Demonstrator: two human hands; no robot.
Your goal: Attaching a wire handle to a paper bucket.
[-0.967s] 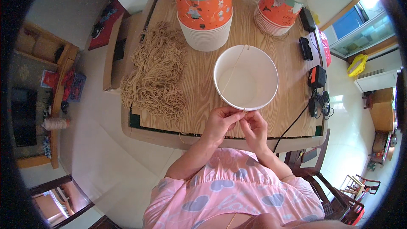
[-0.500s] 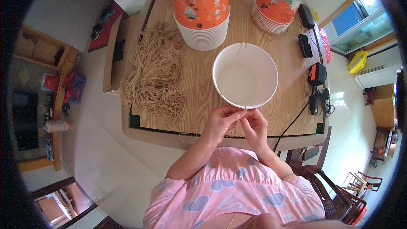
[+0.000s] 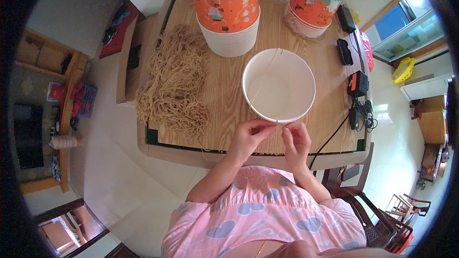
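You are pinching a thin string [image 3: 262, 91] at the near rim of the white paper bucket [image 3: 278, 86], which is sitting just above both hands, centre frame on the worktop [image 3: 224, 100]. Your left hand [image 3: 248, 134] and right hand [image 3: 295, 138] are working close together, the string running up-right across the bucket's mouth.

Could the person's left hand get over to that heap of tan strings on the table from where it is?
Probably yes. The left hand is at the white bucket's near rim, and only bare wooden table lies between it and the string heap.
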